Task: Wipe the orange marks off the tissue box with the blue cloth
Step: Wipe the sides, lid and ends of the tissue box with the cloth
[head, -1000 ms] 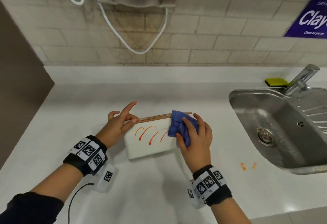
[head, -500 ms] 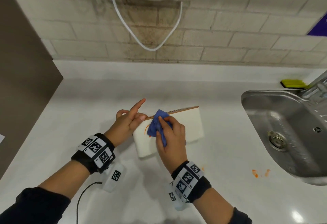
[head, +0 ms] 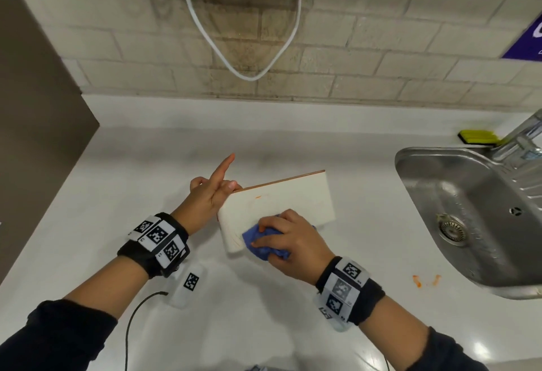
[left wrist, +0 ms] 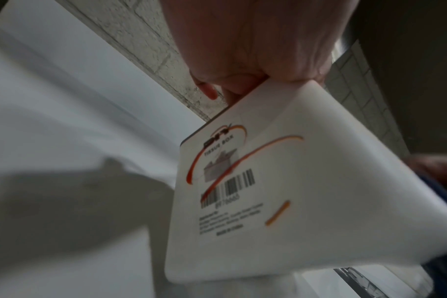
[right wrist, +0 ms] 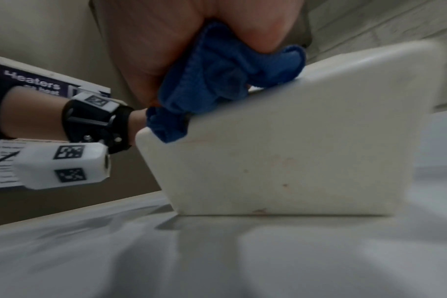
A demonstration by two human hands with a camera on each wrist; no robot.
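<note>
White counter (head: 264,326) carries the tissue box (head: 281,200), tilted on edge by the pinching left hand (head: 209,194) so the right hand (head: 293,238), clutching the bunched blue cloth (head: 261,243), can press along its near corner.

Even overhead light, glare spots on counter (head: 481,350); wrist views dim, motion-blurred; wide-angle bending at edges.

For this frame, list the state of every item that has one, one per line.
White tissue box: tilted on edge; top face nearly clean, labelled face still orange-streaked.
Crumpled blue cloth: pressed on box's near corner.
Left hand: grips box's far corner.
Right hand: grips cloth.
Steel sink: dry-looking.
White counter: orange smears near sink.
</note>
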